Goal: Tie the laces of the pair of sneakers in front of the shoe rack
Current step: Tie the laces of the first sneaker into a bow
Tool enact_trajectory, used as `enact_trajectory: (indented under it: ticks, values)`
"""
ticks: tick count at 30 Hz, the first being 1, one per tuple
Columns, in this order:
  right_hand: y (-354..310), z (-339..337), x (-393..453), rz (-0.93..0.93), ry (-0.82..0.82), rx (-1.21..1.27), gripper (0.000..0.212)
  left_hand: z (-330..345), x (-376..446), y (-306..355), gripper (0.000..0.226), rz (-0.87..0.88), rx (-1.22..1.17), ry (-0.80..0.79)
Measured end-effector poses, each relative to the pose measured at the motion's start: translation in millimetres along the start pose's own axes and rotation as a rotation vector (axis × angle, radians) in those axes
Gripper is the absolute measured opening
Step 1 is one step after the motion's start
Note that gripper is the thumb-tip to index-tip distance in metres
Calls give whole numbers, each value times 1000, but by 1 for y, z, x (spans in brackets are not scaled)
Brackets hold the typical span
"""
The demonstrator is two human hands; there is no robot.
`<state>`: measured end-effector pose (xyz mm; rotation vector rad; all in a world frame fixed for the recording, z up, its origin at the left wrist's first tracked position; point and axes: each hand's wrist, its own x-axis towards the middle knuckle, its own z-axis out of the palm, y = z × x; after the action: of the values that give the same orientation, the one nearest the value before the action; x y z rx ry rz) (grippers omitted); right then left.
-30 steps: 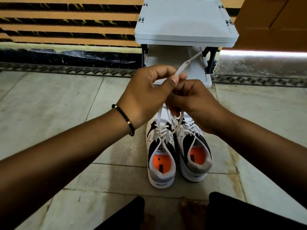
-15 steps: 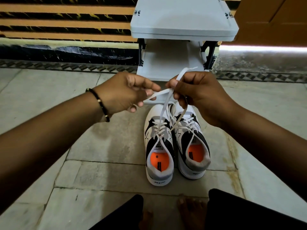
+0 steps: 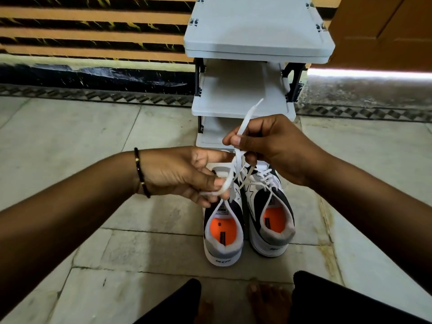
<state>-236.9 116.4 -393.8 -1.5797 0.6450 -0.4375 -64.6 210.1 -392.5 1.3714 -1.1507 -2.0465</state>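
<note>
Two white, black and grey sneakers with orange insoles stand side by side on the floor, toes toward the rack: the left sneaker (image 3: 223, 239) and the right sneaker (image 3: 271, 218). My left hand (image 3: 184, 175) hovers over the left sneaker's toe and pinches one end of its white lace (image 3: 228, 183) low down. My right hand (image 3: 268, 146) grips the other lace end higher up, its tip (image 3: 251, 112) sticking up past my thumb. The two strands cross between my hands. The right sneaker's laces lie loose across its tongue.
A grey tiered shoe rack (image 3: 245, 106) stands right behind the sneakers against a striped wall. A wooden door (image 3: 383, 26) is at the top right. Pale stone floor tiles (image 3: 117, 230) spread around. My bare feet and dark trouser legs (image 3: 268, 305) sit at the bottom edge.
My left hand has dropped lower and moved right, carrying its lace end down over the left sneaker. My right hand has held its end up, roughly in place.
</note>
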Motion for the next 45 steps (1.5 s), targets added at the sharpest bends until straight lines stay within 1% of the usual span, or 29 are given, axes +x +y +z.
enact_trajectory:
  ticks: [3,6,11,13,16,20,22,23,26,29,31,35,38,39,41,42,44,45]
  values:
    - [0,1,0,-9,8,5,10,4,7,-1,49,46,-4,6]
    - [1,-1,0,-28,26,0,10,4,11,-2,44,70,-36,99]
    - [0,-5,-2,-26,-12,-2,9,10,14,-1,26,123,172,294]
    - [-1,-7,-3,-29,-29,6,9,12,15,-2,26,150,205,331]
    - [-1,-5,0,-38,-43,-2,10,11,16,-7,31,176,175,326]
    - [2,-5,0,-48,-38,-24,12,13,20,-9,32,166,149,258]
    - [1,-3,2,-53,-54,-22,12,10,17,-12,35,162,142,262]
    - [1,-4,3,-52,-56,-18,13,8,17,-12,32,166,129,264]
    - [1,-4,3,-52,-58,-5,14,4,17,-13,21,172,-24,297]
    - [0,-6,1,-61,-45,-23,18,1,19,-12,29,159,-177,293]
    - [-1,-7,-1,-78,-41,-56,19,2,19,-11,31,156,-164,272]
    - [-3,-6,-3,-98,-17,-104,18,5,21,-10,20,217,-81,272]
    - [-3,-4,-3,-126,33,-179,17,4,23,-10,40,237,-57,369]
    - [-3,-3,-3,-136,55,-197,16,6,24,-8,37,255,-33,412]
    - [-2,-2,-3,-162,93,-217,14,10,25,-5,9,318,24,490]
    - [-1,0,-3,-177,105,-229,13,13,26,-3,4,348,53,528]
    - [-1,1,-3,-204,118,-253,14,16,26,-2,4,377,107,577]
    - [-1,1,-3,-210,118,-255,15,18,27,-2,8,375,127,597]
